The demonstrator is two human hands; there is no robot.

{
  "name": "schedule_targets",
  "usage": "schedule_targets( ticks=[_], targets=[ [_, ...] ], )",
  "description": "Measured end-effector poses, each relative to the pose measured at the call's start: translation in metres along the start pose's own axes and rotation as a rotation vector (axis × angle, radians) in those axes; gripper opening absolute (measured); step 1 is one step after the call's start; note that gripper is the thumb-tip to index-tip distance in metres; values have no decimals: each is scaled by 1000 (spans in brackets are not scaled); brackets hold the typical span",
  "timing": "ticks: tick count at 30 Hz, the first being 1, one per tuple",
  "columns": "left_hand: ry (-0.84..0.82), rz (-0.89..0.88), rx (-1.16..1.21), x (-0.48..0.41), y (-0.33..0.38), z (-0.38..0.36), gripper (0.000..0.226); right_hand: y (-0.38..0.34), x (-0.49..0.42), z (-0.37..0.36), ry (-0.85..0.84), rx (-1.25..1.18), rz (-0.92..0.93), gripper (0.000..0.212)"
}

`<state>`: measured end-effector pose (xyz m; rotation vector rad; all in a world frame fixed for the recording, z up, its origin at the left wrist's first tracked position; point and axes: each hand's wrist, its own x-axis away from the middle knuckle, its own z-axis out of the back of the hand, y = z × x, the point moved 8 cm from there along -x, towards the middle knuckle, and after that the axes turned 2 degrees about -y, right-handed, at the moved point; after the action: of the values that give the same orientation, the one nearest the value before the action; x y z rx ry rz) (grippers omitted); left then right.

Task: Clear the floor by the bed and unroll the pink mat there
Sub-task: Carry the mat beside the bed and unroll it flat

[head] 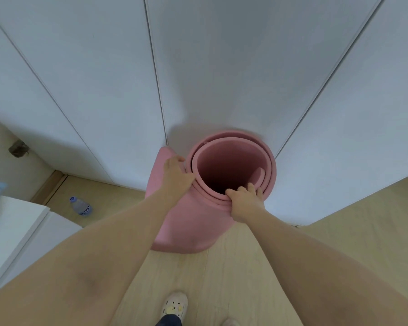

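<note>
You are fetching the upright rolled pink mat (189, 222), your left hand (177, 175) grip clamped on its nine o'clock flap and your right hand (245, 201) clamped over the six o'clock rim; lifting it away is probably coming next.

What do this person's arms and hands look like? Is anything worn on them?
Both arms are bare as far up as the view shows, with no sleeves in sight. The left hand and right hand wear no gloves, and no watch, bracelet or ring shows.
</note>
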<state>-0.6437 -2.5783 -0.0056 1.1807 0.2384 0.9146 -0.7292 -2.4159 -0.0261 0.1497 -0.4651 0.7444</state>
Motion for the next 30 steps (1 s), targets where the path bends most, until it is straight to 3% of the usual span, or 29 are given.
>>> schedule_targets(
  ticks=[2,6,8,10,13,15,17,20,23,27,30],
  targets=[
    [-91,-154,-137,0,0,-2,45,11,0,-1,-15,2,3,46],
    [-385,-492,-857,15,4,-35,88,32,2,-2,-65,29,23,49],
    [-365,-621,-1150,19,8,-47,100,36,5,0,-58,42,51,49],
    [-258,-771,-1233,18,14,-53,107,38,9,0,-49,54,82,50],
    [-165,-995,-1409,20,28,-61,86,40,15,-3,-36,70,110,51],
    [-190,-1113,-1501,28,40,-72,60,47,20,-4,-47,76,92,51],
    [-222,-1201,-1520,35,46,-79,50,51,23,-9,-82,89,53,51],
    [-343,-1216,-1546,36,41,-88,61,49,32,-20,-124,22,-13,60],
    [-480,-1135,-1660,37,39,-94,50,35,39,-27,-97,-66,-12,72],
    [-543,-1045,-1662,32,37,-98,42,20,40,-20,35,-96,-6,48],
    [-560,-1044,-1517,31,37,-98,43,24,35,-13,53,-109,-31,31]
  ],
)
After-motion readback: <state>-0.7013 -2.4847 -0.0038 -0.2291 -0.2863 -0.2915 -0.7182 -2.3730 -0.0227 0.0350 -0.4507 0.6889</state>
